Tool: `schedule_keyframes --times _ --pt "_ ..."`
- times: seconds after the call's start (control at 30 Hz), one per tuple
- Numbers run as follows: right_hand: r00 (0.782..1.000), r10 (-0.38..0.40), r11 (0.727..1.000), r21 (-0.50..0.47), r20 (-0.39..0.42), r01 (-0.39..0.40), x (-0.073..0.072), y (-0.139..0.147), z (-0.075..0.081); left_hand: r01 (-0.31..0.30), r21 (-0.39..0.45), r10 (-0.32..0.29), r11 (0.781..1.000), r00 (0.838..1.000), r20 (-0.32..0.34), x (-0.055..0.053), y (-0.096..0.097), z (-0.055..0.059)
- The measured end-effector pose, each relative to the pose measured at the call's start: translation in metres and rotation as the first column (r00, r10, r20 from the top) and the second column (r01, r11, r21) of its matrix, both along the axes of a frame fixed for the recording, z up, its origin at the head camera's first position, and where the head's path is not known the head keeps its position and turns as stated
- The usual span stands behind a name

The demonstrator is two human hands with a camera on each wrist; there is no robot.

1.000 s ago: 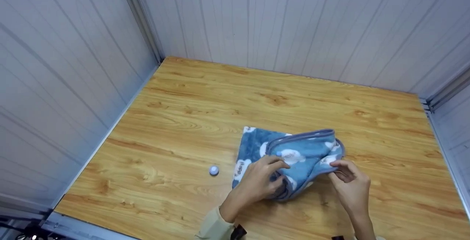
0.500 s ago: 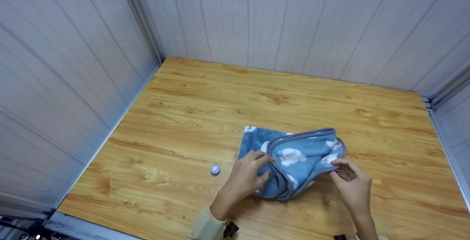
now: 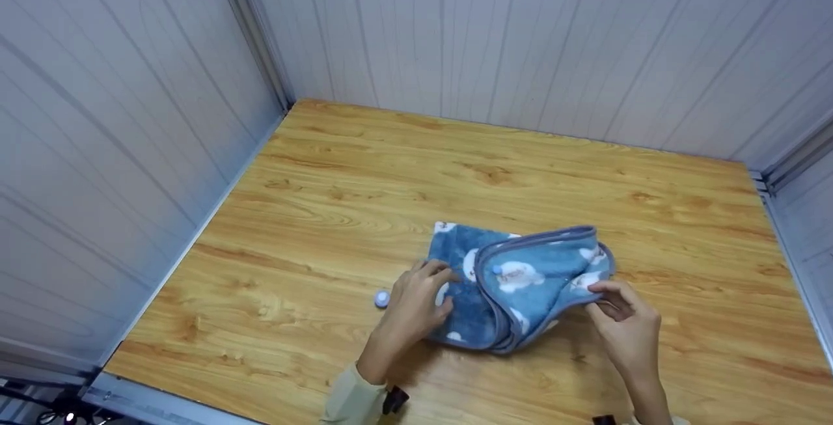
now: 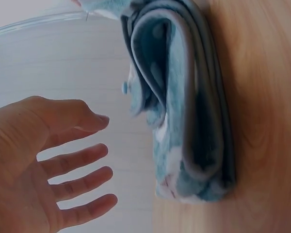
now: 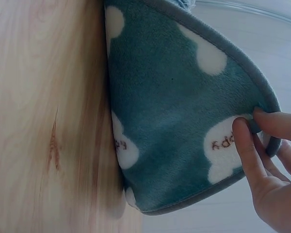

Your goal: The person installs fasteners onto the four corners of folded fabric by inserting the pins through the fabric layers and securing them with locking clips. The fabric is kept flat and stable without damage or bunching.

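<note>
A blue fleece blanket (image 3: pixel 468 308) with white patches and a grey-blue bound edge lies folded, its right part lifted and turned over leftward. My right hand (image 3: pixel 626 327) pinches the lifted edge at the right; in the right wrist view a small blue knob (image 5: pixel 253 126) shows between thumb and finger, by a white patch reading "ppy". Another small blue knob (image 4: pixel 125 88) sits on the folded-over flap. Apart from the cloth in the left wrist view, my left hand (image 4: pixel 34 155) has its fingers spread and holds nothing. From the head it appears over the blanket's left edge.
A small round pale lavender object (image 3: pixel 382 299) lies on the wooden table (image 3: pixel 312 217), just left of my left hand. White panel walls (image 3: pixel 468 34) enclose the table at the back and sides.
My left hand has drawn back leftward from the fold's middle, uncovering more of the blanket's left half. My right hand keeps its pinch on the edge almost in place.
</note>
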State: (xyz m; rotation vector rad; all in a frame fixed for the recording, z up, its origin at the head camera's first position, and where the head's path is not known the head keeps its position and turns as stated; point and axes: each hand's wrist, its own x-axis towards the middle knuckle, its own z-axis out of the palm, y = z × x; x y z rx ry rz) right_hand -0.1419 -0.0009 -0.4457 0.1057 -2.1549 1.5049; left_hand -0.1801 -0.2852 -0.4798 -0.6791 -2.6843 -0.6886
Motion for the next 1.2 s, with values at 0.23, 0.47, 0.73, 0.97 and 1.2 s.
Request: schedule_keyframes --times 0.23,0.47,0.73,0.97,1.2 --pt "1.000 0.006 1.000 -0.007 0.002 -0.006 0.001 0.001 -0.001 -0.055 -0.078 0.057 0.995 0.998 0.024 0.000 -0.009 -0.009" --pt "1.000 0.022 1.000 -0.006 -0.014 -0.022 0.003 0.001 -0.003 -0.108 -0.090 0.110 0.990 0.994 0.014 0.002 -0.029 -0.019" --pt "0.999 0.029 0.999 0.016 -0.017 -0.029 0.002 0.002 -0.001 -0.114 -0.077 0.122 0.990 0.988 0.100 0.004 -0.047 -0.022" --pt "1.000 0.018 1.000 0.020 -0.002 -0.018 0.002 0.003 0.001 -0.123 -0.031 0.126 0.992 0.974 0.187 0.008 -0.061 -0.026" --pt "1.000 0.017 1.000 0.002 0.011 -0.017 0.002 0.003 0.001 -0.187 0.061 0.156 0.980 0.926 0.343 0.008 -0.068 -0.030"
